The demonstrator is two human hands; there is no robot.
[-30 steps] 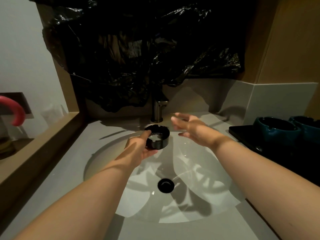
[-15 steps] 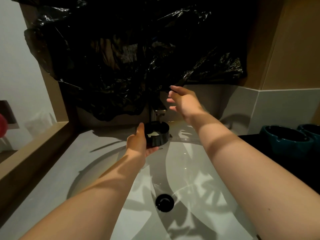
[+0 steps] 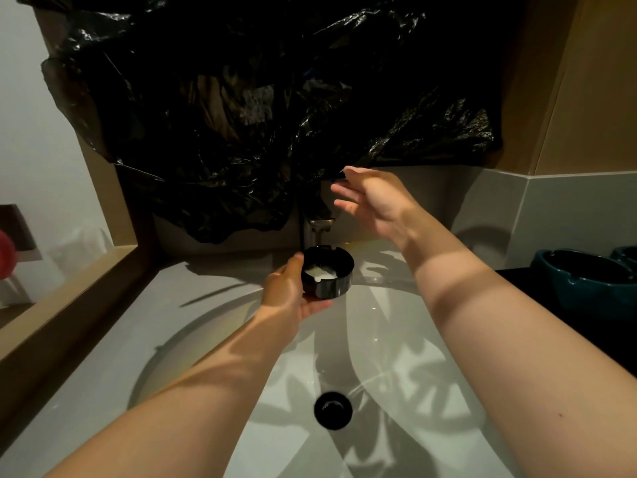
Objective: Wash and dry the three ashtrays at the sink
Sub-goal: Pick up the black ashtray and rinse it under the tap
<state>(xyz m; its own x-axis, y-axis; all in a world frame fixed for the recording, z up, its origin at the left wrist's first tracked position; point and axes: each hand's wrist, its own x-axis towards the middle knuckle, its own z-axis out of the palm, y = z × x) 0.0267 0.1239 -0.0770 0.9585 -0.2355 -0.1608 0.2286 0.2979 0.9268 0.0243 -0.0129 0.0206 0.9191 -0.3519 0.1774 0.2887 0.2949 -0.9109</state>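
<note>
My left hand holds a small round black ashtray upright under the spout of the faucet, over the back of the white sink. White foamy liquid lies in the bottom of the ashtray. My right hand hovers open just right of the faucet's top, fingers straight and pointing left, and holds nothing. Two teal ashtrays stand on a black tray at the right edge; the farther teal ashtray is cut off by the frame.
Crumpled black plastic sheeting hangs over the wall behind the faucet and hides its upper part. The black drain sits in the basin's middle. A wooden ledge runs along the left of the grey counter.
My right hand has risen from beside the ashtray to the faucet's top. My left hand keeps the ashtray under the spout. The view has tilted slightly.
</note>
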